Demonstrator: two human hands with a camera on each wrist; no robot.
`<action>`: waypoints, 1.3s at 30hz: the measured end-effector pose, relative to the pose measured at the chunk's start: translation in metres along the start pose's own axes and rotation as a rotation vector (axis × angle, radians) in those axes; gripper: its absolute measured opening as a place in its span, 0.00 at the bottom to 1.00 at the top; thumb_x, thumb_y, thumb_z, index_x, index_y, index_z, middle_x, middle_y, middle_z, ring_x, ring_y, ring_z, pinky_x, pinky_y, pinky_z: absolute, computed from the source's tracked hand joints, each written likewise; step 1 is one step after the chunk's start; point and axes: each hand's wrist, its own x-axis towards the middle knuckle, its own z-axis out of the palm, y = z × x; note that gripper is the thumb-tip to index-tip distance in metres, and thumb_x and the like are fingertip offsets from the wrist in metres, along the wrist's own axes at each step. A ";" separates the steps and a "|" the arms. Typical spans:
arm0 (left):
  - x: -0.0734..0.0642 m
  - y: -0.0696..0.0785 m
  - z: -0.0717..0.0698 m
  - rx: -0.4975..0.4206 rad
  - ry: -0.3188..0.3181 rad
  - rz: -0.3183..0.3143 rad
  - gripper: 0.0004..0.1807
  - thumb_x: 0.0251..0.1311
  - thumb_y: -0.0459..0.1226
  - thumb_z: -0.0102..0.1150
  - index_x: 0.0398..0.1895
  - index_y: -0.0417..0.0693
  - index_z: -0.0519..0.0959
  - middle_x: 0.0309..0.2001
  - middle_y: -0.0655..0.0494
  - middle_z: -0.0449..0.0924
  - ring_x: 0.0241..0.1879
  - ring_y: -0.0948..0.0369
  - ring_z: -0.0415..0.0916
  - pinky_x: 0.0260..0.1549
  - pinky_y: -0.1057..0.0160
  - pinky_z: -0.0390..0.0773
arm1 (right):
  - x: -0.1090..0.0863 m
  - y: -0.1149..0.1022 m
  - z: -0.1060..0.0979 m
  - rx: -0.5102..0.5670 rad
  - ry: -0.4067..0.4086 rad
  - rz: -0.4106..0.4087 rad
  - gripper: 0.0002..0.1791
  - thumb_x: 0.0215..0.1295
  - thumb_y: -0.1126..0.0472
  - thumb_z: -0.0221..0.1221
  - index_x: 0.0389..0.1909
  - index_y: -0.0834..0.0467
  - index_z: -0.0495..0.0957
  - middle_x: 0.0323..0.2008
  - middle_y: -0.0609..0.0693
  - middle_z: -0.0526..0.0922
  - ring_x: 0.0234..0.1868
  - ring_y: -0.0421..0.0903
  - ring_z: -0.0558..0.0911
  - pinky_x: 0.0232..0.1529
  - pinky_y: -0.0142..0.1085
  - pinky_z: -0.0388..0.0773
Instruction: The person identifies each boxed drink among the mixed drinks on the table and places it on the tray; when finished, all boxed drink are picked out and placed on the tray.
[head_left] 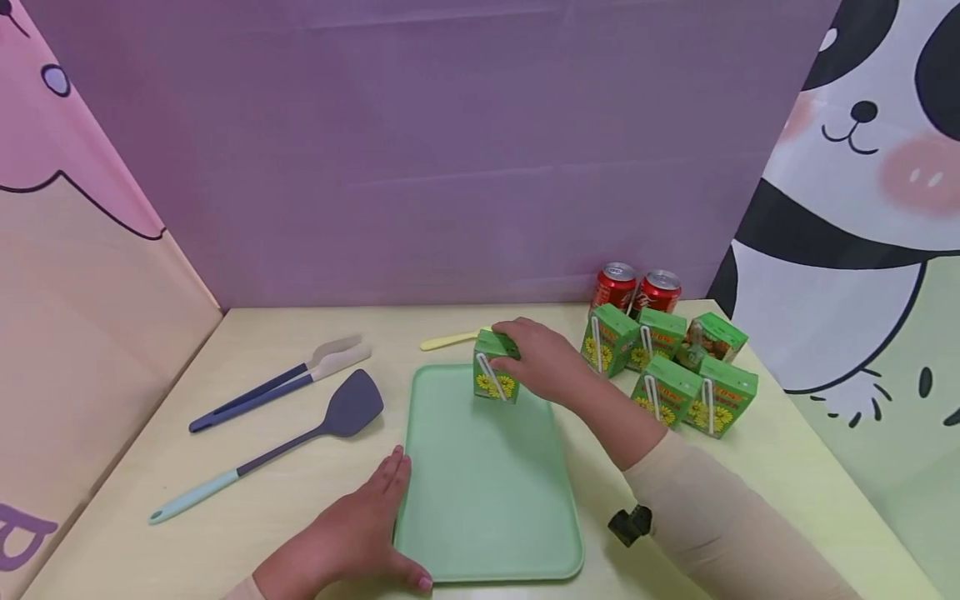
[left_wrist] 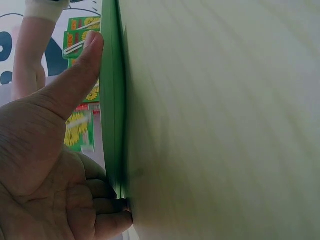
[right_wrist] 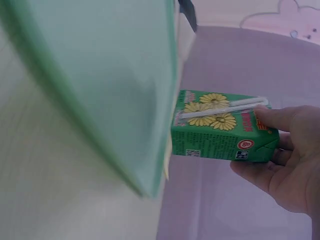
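Observation:
In the head view my right hand (head_left: 542,358) holds a green juice box (head_left: 489,385) by its upper part, over the far end of the pale green tray (head_left: 487,500). The right wrist view shows the thumb on the face with the straw of this juice box (right_wrist: 220,125) and the other fingers around its top end. Yellow flowers and a white straw mark that face. My left hand (head_left: 363,529) rests against the near left corner of the tray, fingers along the left side and thumb at the front edge. Close up, the left hand (left_wrist: 55,165) touches the tray's rim (left_wrist: 112,100).
Several more green juice boxes (head_left: 666,390) stand on the right, with two red cans (head_left: 615,287) behind them. A dark turner (head_left: 352,404) and tongs (head_left: 277,387) lie on the left. Behind the tray lies a yellow utensil (head_left: 446,341), partly hidden by the juice box.

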 end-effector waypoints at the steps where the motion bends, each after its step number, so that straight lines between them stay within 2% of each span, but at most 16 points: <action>1: 0.000 0.000 0.000 0.004 -0.002 -0.005 0.79 0.27 0.73 0.71 0.78 0.39 0.45 0.80 0.45 0.37 0.76 0.46 0.49 0.63 0.42 0.68 | 0.005 -0.004 0.005 0.004 -0.002 -0.011 0.31 0.68 0.49 0.61 0.67 0.56 0.69 0.59 0.52 0.76 0.55 0.49 0.77 0.56 0.47 0.75; 6: 0.002 0.000 -0.001 0.007 -0.009 -0.013 0.79 0.27 0.74 0.70 0.78 0.40 0.45 0.80 0.45 0.37 0.76 0.47 0.48 0.63 0.41 0.68 | 0.023 -0.019 0.027 0.021 0.000 -0.038 0.30 0.67 0.50 0.62 0.67 0.55 0.70 0.57 0.49 0.77 0.51 0.46 0.77 0.52 0.43 0.76; 10: 0.001 0.001 -0.001 0.007 -0.004 -0.006 0.79 0.26 0.72 0.72 0.78 0.38 0.46 0.79 0.43 0.38 0.76 0.47 0.47 0.62 0.42 0.69 | 0.034 -0.028 0.039 0.038 -0.026 -0.047 0.30 0.68 0.50 0.61 0.68 0.55 0.69 0.58 0.49 0.76 0.52 0.45 0.77 0.53 0.43 0.76; 16: 0.001 0.002 -0.002 0.018 -0.002 0.005 0.79 0.26 0.72 0.72 0.77 0.37 0.46 0.79 0.42 0.39 0.76 0.46 0.47 0.61 0.42 0.70 | 0.044 -0.034 0.046 0.045 -0.032 -0.033 0.30 0.67 0.50 0.61 0.68 0.52 0.68 0.61 0.47 0.75 0.56 0.45 0.76 0.57 0.42 0.75; 24: 0.002 0.003 -0.002 0.033 0.001 0.007 0.79 0.27 0.71 0.73 0.77 0.35 0.47 0.79 0.41 0.40 0.76 0.46 0.47 0.61 0.43 0.70 | 0.046 -0.039 0.046 0.039 -0.053 -0.052 0.30 0.68 0.50 0.61 0.69 0.52 0.67 0.61 0.49 0.74 0.55 0.45 0.76 0.56 0.42 0.76; 28: 0.002 0.003 -0.003 0.031 -0.009 0.003 0.79 0.27 0.72 0.72 0.77 0.36 0.47 0.79 0.41 0.39 0.76 0.46 0.47 0.61 0.43 0.70 | 0.044 -0.033 0.041 0.049 -0.068 -0.036 0.36 0.67 0.41 0.59 0.72 0.50 0.63 0.65 0.48 0.71 0.62 0.47 0.73 0.61 0.46 0.73; 32: 0.002 0.003 -0.004 0.033 -0.014 0.000 0.79 0.27 0.72 0.72 0.77 0.37 0.46 0.79 0.42 0.38 0.76 0.46 0.46 0.61 0.41 0.69 | 0.040 -0.020 0.028 0.101 -0.057 -0.014 0.42 0.65 0.32 0.54 0.74 0.49 0.60 0.67 0.49 0.70 0.66 0.49 0.71 0.64 0.50 0.70; 35: 0.002 0.003 -0.004 0.033 -0.014 -0.002 0.79 0.27 0.72 0.72 0.77 0.36 0.46 0.79 0.42 0.38 0.77 0.46 0.45 0.62 0.41 0.69 | 0.037 -0.007 0.010 0.118 -0.036 -0.001 0.42 0.66 0.32 0.52 0.73 0.51 0.60 0.66 0.52 0.71 0.65 0.52 0.72 0.63 0.51 0.70; 39: 0.001 0.003 -0.003 0.029 -0.010 -0.003 0.79 0.26 0.71 0.73 0.77 0.37 0.46 0.79 0.42 0.38 0.76 0.46 0.46 0.61 0.41 0.69 | 0.030 0.014 -0.018 0.059 -0.002 0.044 0.39 0.69 0.35 0.51 0.73 0.54 0.60 0.65 0.56 0.73 0.65 0.55 0.73 0.62 0.54 0.71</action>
